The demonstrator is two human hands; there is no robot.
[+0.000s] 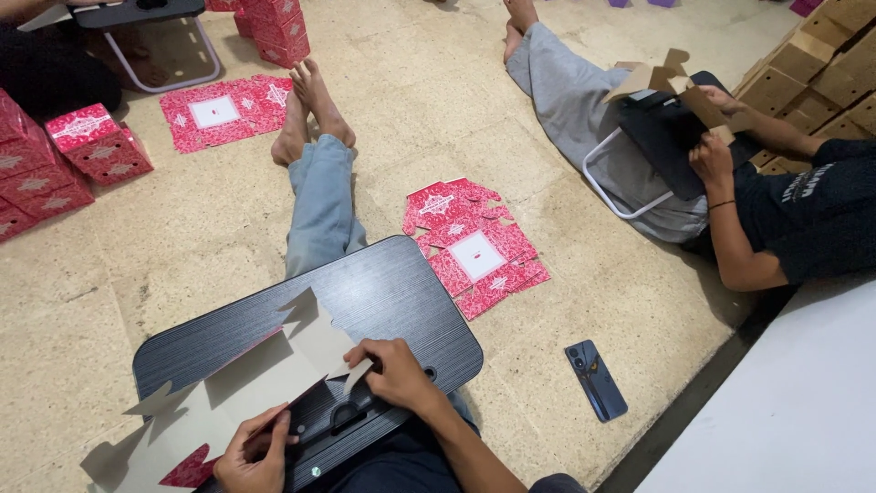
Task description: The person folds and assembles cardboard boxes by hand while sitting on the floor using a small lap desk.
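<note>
A flat cardboard box blank [246, 379], grey inside and red-patterned outside, lies on a dark lap table [392, 292] over my legs. My right hand [394, 372] pinches a pointed flap at the blank's right edge. My left hand [254, 454] grips a folded red edge of the same blank near the table's front. My jeans-clad legs [319, 201] stretch out ahead, feet bare.
A stack of flat red box blanks [474, 246] lies on the floor to the right of my legs, a dark phone [595, 380] nearer. Folded red boxes [55, 164] are piled at left. Another person [730, 173] folds a blank at right, beside brown cartons [812, 73].
</note>
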